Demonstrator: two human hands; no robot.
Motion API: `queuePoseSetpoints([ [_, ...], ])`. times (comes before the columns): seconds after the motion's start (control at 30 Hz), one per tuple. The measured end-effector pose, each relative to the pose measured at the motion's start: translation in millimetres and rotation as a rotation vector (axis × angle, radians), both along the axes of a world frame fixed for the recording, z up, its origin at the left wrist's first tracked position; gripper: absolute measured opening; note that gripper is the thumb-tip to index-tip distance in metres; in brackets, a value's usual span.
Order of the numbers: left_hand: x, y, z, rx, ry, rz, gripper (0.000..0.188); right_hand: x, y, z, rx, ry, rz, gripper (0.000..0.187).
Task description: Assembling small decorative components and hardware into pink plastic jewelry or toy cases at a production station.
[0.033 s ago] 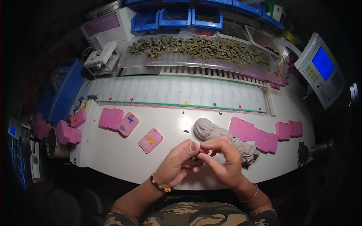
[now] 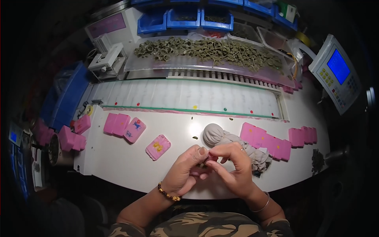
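Note:
Close together above the near edge of the white table, my left hand and my right hand pinch at the same spot. A small dark greenish piece shows partly between their fingertips; its kind is too hidden to make out. The left thumb presses down from above, while the right thumb and index finger meet near it. A pinkish-grey cloth bundle with a rounded knob end lies just beyond the right hand. Left of the hands rests a pink block with yellow marks.
Several pink blocks lie in a row on the right, others on the left. Behind stands a long white panel with green edging. Farther back, a clear tray holds many small greenish rings. A keypad display stands right.

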State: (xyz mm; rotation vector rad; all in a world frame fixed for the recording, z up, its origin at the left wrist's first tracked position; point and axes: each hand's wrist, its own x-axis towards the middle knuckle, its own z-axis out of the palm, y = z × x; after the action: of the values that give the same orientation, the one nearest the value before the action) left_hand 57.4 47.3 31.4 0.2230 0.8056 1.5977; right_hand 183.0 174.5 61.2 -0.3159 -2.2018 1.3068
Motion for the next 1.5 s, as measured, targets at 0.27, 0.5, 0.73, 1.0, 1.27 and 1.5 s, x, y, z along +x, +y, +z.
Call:
queuePoseSetpoints([
  [0.27, 0, 10, 5, -0.065, -0.079, 0.230, 0.017, -7, -7, 6, 0.300, 0.080, -0.012, 0.031],
  [0.5, 2, 18, -2, -0.054, 0.008, 0.354, 0.020, -9, -6, 12, 0.389, 0.045, 0.039, 0.023],
  [0.73, -15, 17, 1, -0.056, 0.073, 0.343, 0.029, 5, 16, 13, -0.219, 0.006, 0.036, 0.015],
  [1.0, -13, 10, 13, -0.018, 0.669, 0.059, 0.024, 2, 27, 6, -0.663, -0.101, 0.058, 0.017],
  [1.27, -24, 8, 23, -0.026, 0.939, -0.262, 0.022, 6, 29, 5, -0.463, -0.251, 0.192, 0.015],
  [1.5, -23, 6, 18, -0.091, 0.856, -0.195, 0.020, 0, 24, 8, -0.024, -0.039, 0.192, 0.015],
])
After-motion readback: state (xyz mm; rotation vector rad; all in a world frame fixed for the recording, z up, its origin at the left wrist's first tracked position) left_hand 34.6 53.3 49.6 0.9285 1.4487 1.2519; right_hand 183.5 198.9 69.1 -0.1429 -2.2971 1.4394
